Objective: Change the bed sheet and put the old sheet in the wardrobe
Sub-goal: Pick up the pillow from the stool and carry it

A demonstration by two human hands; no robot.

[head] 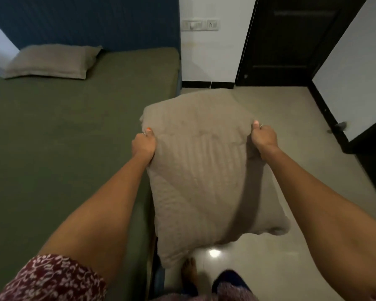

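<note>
Tech: Sheet [74,131], olive green, lies flat and tucked on the bed, covering the mattress to its edge. Can't tell from this view whether it's the old one or the new one.

Op: Hand status?

Tech: Left hand [144,144] grips the left side of a beige pillow [204,170], fingers curled round the fabric, thumb on top. Right hand [264,136] grips the opposite side the same way. Both arms extended. Pillow is held up over the gap between bed edge and floor [291,192], tilted, lower end hanging near the person's foot [189,272].

Op: Why a two-sided grip?

Tech: Judgement: a soft item sags, so holding both sides keeps it spread and controlled. Being off to the side of the bed suggests it's either being cleared off the sheet or brought back on; can't tell which.

Op: Other items?

Tech: 2nd pillow [52,61], same beige, lies flat at the head end against the blue headboard [85,20]. Dark door [291,40] stands beyond the floor area; switch panel [200,25] on the white wall beside it. No wardrobe identifiable in view.

Op: Progress?

Tech: Judgement: if the sheet is the old one, both pillows need to come off before stripping. If new, the pillow goes back beside the 2nd and the change is near done. No loose sheet visible
</note>
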